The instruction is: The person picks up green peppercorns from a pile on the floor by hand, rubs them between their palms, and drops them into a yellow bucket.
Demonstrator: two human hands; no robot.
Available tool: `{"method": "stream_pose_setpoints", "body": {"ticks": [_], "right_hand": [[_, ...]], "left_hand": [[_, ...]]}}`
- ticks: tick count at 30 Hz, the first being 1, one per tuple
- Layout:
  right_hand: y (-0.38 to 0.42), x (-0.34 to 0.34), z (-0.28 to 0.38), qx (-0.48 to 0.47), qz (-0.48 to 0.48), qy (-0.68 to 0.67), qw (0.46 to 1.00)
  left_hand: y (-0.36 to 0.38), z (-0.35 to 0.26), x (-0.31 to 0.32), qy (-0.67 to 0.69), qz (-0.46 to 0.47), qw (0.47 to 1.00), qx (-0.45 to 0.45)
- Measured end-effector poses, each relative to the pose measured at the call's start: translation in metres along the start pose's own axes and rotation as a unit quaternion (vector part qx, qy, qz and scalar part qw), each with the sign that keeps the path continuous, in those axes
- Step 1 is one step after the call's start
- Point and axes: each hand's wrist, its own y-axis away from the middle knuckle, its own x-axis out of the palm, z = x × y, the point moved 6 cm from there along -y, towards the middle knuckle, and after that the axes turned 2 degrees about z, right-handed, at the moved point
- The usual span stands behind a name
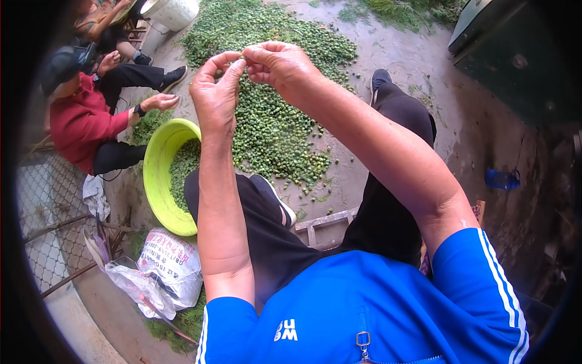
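My left hand [216,91] and my right hand [282,67] meet at the fingertips above a heap of small round green pods [273,127]. Both are closed in a pinch. A small greenish bit shows between the fingertips, mostly hidden by them; it looks like one of the pods. The heap spreads over the floor in front of me and between my legs. Left of my left forearm stands a yellow-green basin [159,200], tilted in view, with smaller green seeds or pods [182,173] inside.
At the left sits a person in a red top [85,118], hands raised; another person sits farther back. A white bucket [171,12] stands near the heap. A white printed sack [173,264] lies beside the wire mesh [51,200]. Cut greenery [418,12] lies at the back right.
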Motion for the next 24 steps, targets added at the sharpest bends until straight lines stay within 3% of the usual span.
{"method": "stream_pose_setpoints", "body": {"ticks": [2, 5, 9, 11, 14, 16, 17, 18, 20, 21, 24], "right_hand": [[-0.001, -0.001, -0.001, 0.01, 0.005, -0.014, 1.0], [0.001, 0.005, -0.003, 0.039, 0.033, -0.061, 0.997], [0.003, -0.002, -0.005, 0.097, -0.026, -0.093, 0.991], [0.003, -0.009, 0.004, 0.098, -0.036, -0.097, 0.99], [0.001, -0.029, 0.038, 0.043, -0.024, -0.046, 0.998], [0.007, -0.057, 0.091, -0.063, -0.085, 0.126, 0.986], [0.017, -0.07, 0.125, -0.136, -0.148, 0.235, 0.951], [0.014, -0.097, 0.153, -0.275, -0.164, 0.421, 0.849], [0.057, -0.108, 0.204, -0.414, -0.299, 0.665, 0.545], [0.07, -0.113, 0.215, -0.4, -0.332, 0.684, 0.513], [0.084, -0.121, 0.222, -0.436, -0.338, 0.667, 0.5]], "left_hand": [[0.002, 0.007, 0.003, 0.101, 0.015, 0.991, -0.081], [0.002, 0.012, 0.001, 0.134, 0.04, 0.985, -0.104], [0.002, 0.011, -0.004, 0.21, 0.028, 0.971, -0.115], [-0.003, 0.017, -0.008, 0.374, 0.053, 0.913, -0.152], [-0.004, 0.018, -0.01, 0.44, 0.076, 0.873, -0.193], [-0.003, 0.018, -0.008, 0.499, 0.115, 0.832, -0.213], [-0.003, 0.018, -0.009, 0.504, 0.12, 0.828, -0.214], [-0.003, 0.017, -0.011, 0.518, 0.123, 0.821, -0.207], [-0.003, 0.017, -0.016, 0.528, 0.118, 0.817, -0.199], [-0.004, 0.018, -0.018, 0.531, 0.12, 0.812, -0.21], [-0.003, 0.021, -0.028, 0.508, 0.099, 0.827, -0.218]]}}
